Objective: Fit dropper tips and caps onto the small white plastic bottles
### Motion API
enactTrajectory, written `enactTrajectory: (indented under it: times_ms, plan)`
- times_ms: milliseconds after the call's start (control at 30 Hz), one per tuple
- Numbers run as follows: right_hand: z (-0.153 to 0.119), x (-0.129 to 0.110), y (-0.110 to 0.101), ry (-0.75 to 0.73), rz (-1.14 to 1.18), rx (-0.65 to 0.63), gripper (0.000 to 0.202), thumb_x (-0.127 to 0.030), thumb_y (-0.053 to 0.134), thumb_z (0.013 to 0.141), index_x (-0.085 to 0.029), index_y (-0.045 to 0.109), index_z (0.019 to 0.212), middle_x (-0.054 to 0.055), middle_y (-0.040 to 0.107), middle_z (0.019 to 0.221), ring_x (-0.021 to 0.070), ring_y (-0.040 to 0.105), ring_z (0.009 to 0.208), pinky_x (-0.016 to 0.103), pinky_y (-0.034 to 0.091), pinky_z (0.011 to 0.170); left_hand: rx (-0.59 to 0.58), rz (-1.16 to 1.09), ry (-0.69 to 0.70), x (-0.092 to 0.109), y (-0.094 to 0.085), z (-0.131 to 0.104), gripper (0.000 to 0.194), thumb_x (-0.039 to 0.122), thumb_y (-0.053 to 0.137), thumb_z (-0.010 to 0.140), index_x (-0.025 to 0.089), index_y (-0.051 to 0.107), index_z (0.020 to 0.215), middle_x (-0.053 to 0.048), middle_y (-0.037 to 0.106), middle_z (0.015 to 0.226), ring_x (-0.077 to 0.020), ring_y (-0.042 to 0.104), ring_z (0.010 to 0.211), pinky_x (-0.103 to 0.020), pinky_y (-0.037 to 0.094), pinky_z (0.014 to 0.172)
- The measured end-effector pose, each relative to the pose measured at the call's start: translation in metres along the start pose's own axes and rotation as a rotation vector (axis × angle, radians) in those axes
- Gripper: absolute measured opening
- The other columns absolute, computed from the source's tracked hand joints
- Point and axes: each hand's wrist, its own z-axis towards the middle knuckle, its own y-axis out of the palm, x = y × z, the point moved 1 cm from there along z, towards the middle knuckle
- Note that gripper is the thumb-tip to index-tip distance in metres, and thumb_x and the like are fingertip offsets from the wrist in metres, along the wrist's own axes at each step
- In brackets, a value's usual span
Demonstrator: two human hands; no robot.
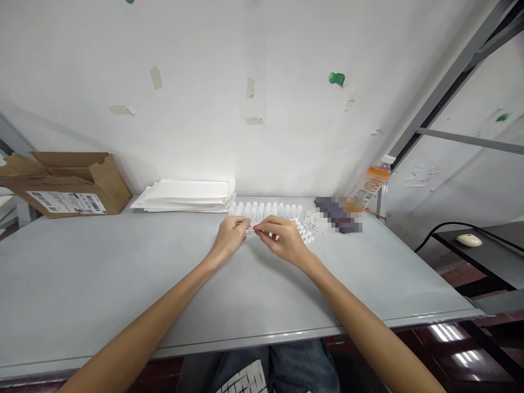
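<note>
Head view: both hands (262,236) pinch a small clear piece (250,231), orientation unclear.

Nothing was legible: the shipping label (65,202) on the cardboard box (69,183) at left and the bottle's label (367,194) were too small.

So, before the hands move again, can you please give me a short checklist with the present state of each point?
1. Left hand and right hand both on the small clear piece: ok, fingertips of both meet on it.
2. What exactly the piece is: cannot tell, too small.
3. Row of vials upright behind the hands: ok.
4. Loose small parts beside the right hand stay on the table: ok.
5. Paper stack and box apart from the hands: ok.
6. Bottle upright: not ok, it leans at the wall.
</note>
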Motion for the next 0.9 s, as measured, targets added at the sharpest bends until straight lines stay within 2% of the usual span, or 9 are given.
enactTrajectory:
  times_ms: [167,367,633,900]
  plan:
    - [-0.004,-0.002,0.007,-0.054,-0.167,-0.02,0.025,-0.013,0.045,0.09,-0.018,0.069,0.088,0.006,0.066,0.084,0.0104,0.053,0.058,0.023,0.038,0.052,0.041,0.14,0.055,-0.006,-0.002,0.003,0.039,0.045,0.047,0.083,0.018,0.047,0.055,0.004,0.036,0.047,-0.0118,0.038,0.047,-0.025,0.036,0.052]
    - [-0.007,-0.001,0.014,-0.042,-0.184,-0.024,0.023,-0.01,0.042,0.09,-0.017,0.064,0.086,0.006,0.063,0.082,0.0104,0.048,0.057,0.023,0.032,0.05,0.019,0.32,0.089,-0.011,-0.001,0.006,0.04,0.042,0.042,0.087,0.019,0.047,0.054,0.001,0.041,0.049,-0.0151,0.042,0.053,-0.026,0.03,0.054]
    - [-0.009,0.003,0.02,-0.027,-0.169,0.003,0.022,-0.011,0.043,0.091,-0.016,0.064,0.086,0.006,0.062,0.081,0.011,0.047,0.056,0.024,0.033,0.052,0.015,0.429,0.156,-0.01,0.003,0.004,0.042,0.033,0.039,0.09,0.021,0.038,0.05,0.001,0.041,0.05,-0.0157,0.038,0.052,-0.027,0.024,0.056]
    - [-0.011,0.005,0.025,0.015,-0.147,0.037,0.022,-0.012,0.043,0.091,-0.016,0.065,0.085,0.006,0.062,0.081,0.0112,0.049,0.057,0.024,0.036,0.053,0.038,0.456,0.229,-0.017,0.006,0.007,0.038,0.029,0.041,0.09,0.021,0.039,0.053,-0.001,0.046,0.053,-0.0167,0.038,0.052,-0.027,0.021,0.057]
